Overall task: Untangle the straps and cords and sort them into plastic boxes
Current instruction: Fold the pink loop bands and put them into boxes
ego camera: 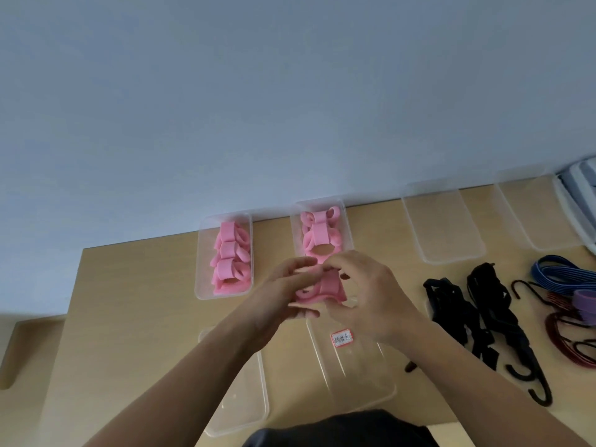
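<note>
Both hands are up over the surface (145, 285), working one pink strap (325, 288) between them. The left hand (280, 288) has its grip curled round the strap's left side. The right hand (367, 295) seems to pinch it from the right with bent fingers, though blur makes that grip hard to read. The strap hangs above a labelled box (354, 375). Behind it, the left box (202, 253) and middle box (295, 233) hold more pink rolls (229, 253). Black straps (483, 304), blue cords (561, 272) and red cords (561, 330) lie to the right.
</note>
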Demonstrator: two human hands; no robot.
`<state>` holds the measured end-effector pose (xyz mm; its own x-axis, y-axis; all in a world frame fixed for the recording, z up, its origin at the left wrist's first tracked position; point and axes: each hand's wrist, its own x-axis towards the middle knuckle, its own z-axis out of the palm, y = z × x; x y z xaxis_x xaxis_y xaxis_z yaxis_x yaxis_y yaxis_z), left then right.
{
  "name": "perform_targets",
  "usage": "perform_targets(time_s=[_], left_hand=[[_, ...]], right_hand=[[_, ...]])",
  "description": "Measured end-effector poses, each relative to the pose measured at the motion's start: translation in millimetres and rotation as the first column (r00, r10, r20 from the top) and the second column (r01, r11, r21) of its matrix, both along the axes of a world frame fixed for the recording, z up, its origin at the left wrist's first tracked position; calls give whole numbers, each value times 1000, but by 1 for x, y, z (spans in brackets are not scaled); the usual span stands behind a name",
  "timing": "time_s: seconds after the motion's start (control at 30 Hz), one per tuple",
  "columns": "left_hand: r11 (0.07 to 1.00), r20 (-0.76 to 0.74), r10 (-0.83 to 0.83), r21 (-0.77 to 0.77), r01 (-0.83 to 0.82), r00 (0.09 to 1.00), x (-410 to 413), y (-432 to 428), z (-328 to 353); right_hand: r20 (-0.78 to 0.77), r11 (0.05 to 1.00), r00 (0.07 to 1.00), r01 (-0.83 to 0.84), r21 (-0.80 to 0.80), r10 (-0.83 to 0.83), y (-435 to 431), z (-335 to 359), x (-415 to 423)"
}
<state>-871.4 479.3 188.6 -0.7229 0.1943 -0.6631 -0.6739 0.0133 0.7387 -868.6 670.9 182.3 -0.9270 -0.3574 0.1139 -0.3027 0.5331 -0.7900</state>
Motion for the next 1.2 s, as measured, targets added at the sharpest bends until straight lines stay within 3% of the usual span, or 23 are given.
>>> perform_targets(time_s=[0.1,0.17,0.23,0.4,0.53,0.63,0.73,0.87,1.03,1.2], left_hand=[[908,-173,271,-280,-311,947,-12,1,-15],[836,-244,250,-434,-336,937,-18,2,-24],[809,-218,189,-518,-278,957,-23,5,-31],[820,-152,225,-504,-271,962,-26,8,-47],[829,-145,242,-482,-282,959,-29,9,-50],[824,-143,214,-504,-257,966,-30,7,-49],[767,-210,124,-600,-228,970,-25,5,-45],[682,-362,-72,-698,-219,929,-11,7,-36],[608,-493,-367,-769,-198,789,14,21,-24],[609,-537,-578,-785,-113,615,36,54,-26]], right_hand=[[-87,995,995,45,92,-37,1,-8,-24],[-88,977,996,53,206,-35,0,-14,-41],[-44,956,999,13,294,0,-4,-22,-53],[35,900,993,-120,420,116,-12,-43,-66],[14,884,991,-124,451,132,-14,-46,-69],[41,778,990,-131,614,134,-18,-45,-68],[21,716,990,-116,688,140,-21,-40,-67],[131,850,989,-122,512,63,-7,-28,-57],[70,914,988,102,393,-140,19,-23,-10],[111,868,934,265,420,-339,56,-32,57]])
